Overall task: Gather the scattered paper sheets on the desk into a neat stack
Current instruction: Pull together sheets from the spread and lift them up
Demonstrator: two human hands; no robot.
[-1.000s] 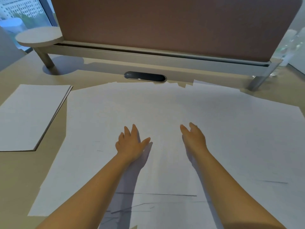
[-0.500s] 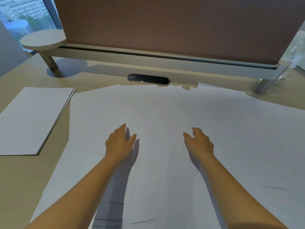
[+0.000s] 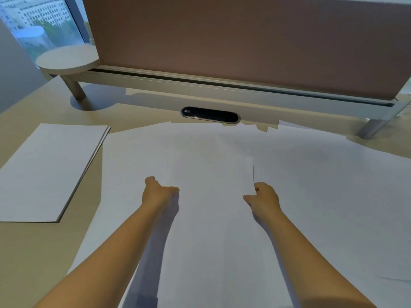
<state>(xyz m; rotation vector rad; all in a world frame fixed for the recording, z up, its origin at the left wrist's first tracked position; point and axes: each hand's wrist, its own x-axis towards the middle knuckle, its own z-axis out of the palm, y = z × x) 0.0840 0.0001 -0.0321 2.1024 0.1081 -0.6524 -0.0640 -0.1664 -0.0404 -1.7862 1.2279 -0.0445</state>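
**Loose sheets being drawn in from both sides**

A centre sheet [image 3: 211, 196] is being gripped at its side edges: left hand [image 3: 159, 192] curled on the left edge, right hand [image 3: 264, 197] pinching the right edge, which is being lifted slightly, prob. to free it from the scattered sheets [image 3: 333, 185] overlapping across the surface [image 3: 33, 252]. A neat stack [image 3: 49, 170] is lying at left, apart from the spread, w/ bare surface between. Room is being limited at the back by the partition rail [image 3: 222, 90] & cable port [image 3: 210, 114].

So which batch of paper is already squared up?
The neat stack at the desk's left, apart from both hands; the scattered sheets across the middle overlap unevenly.
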